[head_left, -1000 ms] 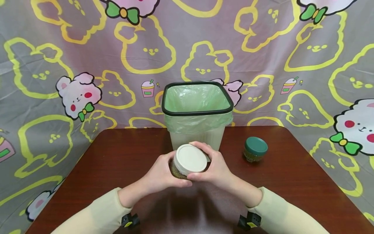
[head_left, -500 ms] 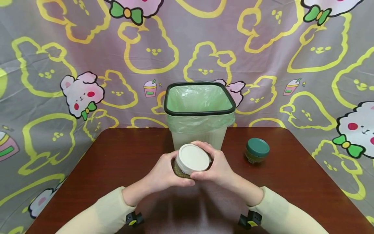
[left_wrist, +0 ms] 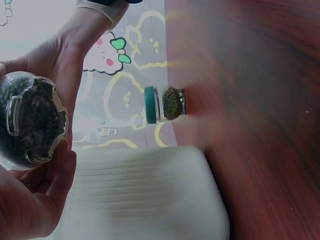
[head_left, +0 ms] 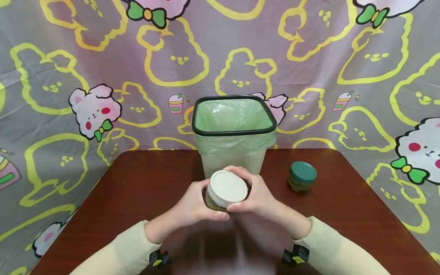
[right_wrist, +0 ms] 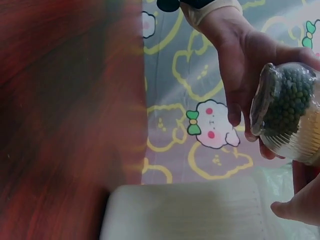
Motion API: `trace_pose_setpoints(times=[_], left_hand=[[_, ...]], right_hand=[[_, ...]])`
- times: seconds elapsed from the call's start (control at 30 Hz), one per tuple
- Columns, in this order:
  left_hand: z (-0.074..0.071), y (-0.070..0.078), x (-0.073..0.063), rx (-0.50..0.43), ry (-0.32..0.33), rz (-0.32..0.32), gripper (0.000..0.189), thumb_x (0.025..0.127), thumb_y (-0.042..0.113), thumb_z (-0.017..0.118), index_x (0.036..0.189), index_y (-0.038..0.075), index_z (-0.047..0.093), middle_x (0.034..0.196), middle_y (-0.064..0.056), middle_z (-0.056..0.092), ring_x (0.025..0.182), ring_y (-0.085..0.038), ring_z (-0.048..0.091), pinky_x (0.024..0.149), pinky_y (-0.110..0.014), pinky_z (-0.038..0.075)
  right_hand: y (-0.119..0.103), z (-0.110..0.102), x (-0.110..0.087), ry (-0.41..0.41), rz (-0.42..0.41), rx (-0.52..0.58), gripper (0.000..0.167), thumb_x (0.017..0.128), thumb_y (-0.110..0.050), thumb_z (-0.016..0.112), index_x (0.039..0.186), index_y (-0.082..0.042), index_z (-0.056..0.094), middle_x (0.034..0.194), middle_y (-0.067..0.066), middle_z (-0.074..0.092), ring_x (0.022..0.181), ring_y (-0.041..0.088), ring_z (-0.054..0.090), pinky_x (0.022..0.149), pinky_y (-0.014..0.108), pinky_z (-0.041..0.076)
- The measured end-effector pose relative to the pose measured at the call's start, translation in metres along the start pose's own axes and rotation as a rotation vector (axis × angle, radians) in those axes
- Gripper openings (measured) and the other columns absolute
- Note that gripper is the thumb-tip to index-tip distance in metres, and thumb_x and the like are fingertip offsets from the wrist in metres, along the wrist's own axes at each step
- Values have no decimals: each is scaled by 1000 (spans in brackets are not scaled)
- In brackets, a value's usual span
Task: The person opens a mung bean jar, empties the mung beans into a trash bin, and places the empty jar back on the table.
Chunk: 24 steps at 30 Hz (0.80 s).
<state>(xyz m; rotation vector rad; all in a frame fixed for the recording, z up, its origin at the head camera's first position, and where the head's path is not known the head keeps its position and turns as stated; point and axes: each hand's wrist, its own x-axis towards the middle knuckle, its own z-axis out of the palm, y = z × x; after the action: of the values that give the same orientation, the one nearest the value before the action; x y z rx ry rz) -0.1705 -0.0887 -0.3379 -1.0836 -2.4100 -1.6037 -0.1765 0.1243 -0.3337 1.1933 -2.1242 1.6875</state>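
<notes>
A glass jar of small green beans (right_wrist: 290, 102) with a cream-white lid (head_left: 228, 187) is held tilted above the table. My left hand (head_left: 192, 204) grips the glass body from the left. From the right, my right hand (head_left: 258, 193) holds the lid by its rim, thumb in front and fingers behind. The left wrist view shows the glass base of this jar (left_wrist: 37, 120) between both hands. The lid sits on the jar. Nearest to my right hand, a second jar with a dark green lid (head_left: 302, 173) stands upright on the table, apart from both hands.
Behind the hands stands a cream waste bin (head_left: 237, 158) with a black rim (head_left: 235, 133) and a light green bag liner (head_left: 227, 114). The dark red-brown wooden table (head_left: 148, 183) reaches back to a patterned cloth (head_left: 113, 65).
The head view has shifted slightly. Both hands keep their hold on the jar, and my right thumb has slid a little to the right along the lid's rim.
</notes>
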Motion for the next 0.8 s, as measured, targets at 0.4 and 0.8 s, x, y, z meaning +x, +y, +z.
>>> trace_pose_setpoints(times=[0.4,0.8], left_hand=[[1,2,-1,8,27,-18,69,63,28,89,122,10,60,104,6,67,94,-13,62,82,-32,50],[6,2,-1,156,153,-112,70,58,36,92,118,17,61,101,11,66,89,-7,61,75,-30,50]], right_hand=[[-2,-2,0,-42,50,44,85,75,-46,82,136,0,46,126,13,57,111,22,54,92,30,44],[-12,12,-5,126,204,19,75,75,-24,86,136,-1,48,126,11,58,113,24,54,93,28,44]])
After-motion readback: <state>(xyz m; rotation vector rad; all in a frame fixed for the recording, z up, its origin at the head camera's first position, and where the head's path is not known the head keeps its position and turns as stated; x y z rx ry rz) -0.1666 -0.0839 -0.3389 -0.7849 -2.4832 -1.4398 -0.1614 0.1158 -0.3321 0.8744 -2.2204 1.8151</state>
